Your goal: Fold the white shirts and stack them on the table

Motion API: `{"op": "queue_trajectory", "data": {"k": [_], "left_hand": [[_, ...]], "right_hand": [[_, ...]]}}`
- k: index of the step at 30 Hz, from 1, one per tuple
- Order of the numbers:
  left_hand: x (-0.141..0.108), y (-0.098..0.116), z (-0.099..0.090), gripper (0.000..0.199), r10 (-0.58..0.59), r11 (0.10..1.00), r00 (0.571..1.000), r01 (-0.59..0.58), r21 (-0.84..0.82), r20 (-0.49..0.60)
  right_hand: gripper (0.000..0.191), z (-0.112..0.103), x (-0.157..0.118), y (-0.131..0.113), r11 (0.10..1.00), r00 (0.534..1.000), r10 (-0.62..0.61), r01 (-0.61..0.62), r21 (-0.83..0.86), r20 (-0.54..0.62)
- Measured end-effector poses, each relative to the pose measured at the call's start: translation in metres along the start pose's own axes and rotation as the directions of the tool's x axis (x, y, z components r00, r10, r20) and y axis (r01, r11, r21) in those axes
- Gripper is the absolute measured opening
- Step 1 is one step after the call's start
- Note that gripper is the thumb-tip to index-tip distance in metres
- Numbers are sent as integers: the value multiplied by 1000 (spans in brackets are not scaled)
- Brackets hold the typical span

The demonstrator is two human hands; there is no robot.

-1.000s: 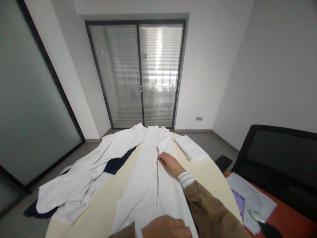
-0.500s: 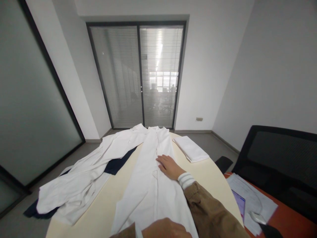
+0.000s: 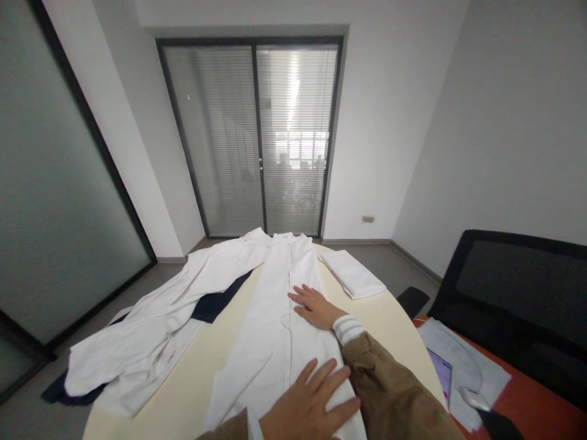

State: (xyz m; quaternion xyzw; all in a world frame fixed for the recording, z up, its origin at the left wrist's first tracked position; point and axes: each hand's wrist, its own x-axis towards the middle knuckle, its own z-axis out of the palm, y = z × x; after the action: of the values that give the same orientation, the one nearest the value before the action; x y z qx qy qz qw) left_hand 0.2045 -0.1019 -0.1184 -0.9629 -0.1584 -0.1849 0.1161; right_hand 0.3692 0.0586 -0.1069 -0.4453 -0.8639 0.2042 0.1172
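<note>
Your left hand (image 3: pixel 307 406) and right hand (image 3: pixel 316 308) rest palm-down, fingers (image 3: pixel 328 384) spread open and gripping nothing, on the long white button-front cotton coat (image 3: pixel 261 348), which lies flat lengthwise on the cream rounded surface (image 3: pixel 389 324). Your right forearm extends forward in a brown sleeve (image 3: pixel 389 391).

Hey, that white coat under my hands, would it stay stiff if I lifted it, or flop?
Probably flop: the white coat lies flat on the cream table top with soft creases, so the cloth looks limp and fairly light for its size. Pushed by the left hand or right hand, it may well slide, since that surface looks smooth.
</note>
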Motion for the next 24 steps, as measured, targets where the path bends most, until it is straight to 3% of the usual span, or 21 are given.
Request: {"op": "queue_trajectory", "data": {"k": [3,7,10,13,17,21,24], "left_hand": [[-5,1,6,48,28,996,999,-29,88,16],[-5,2,9,41,38,997,999,-40,70,25],[-4,1,7,36,47,998,998,-48,46,30],[-3,1,5,34,57,997,998,-58,43,18],[2,2,2,28,46,999,999,-45,-5,21],[8,3,-1,15,54,997,996,-50,-66,68],[8,0,-6,13,103,991,989,-93,-98,106]], "right_hand": [[52,-3,1,8,997,999,-45,44,64,5],[52,-3,0,13,990,999,-52,52,134,1],[61,-4,1,13,989,1000,6,-7,145,8],[76,-8,6,10,990,993,74,-85,113,93],[77,-12,21,1,983,969,174,-182,29,175],[63,0,32,-15,958,957,287,-285,-41,32],[48,14,30,-25,948,936,293,-310,-68,-194]]}}
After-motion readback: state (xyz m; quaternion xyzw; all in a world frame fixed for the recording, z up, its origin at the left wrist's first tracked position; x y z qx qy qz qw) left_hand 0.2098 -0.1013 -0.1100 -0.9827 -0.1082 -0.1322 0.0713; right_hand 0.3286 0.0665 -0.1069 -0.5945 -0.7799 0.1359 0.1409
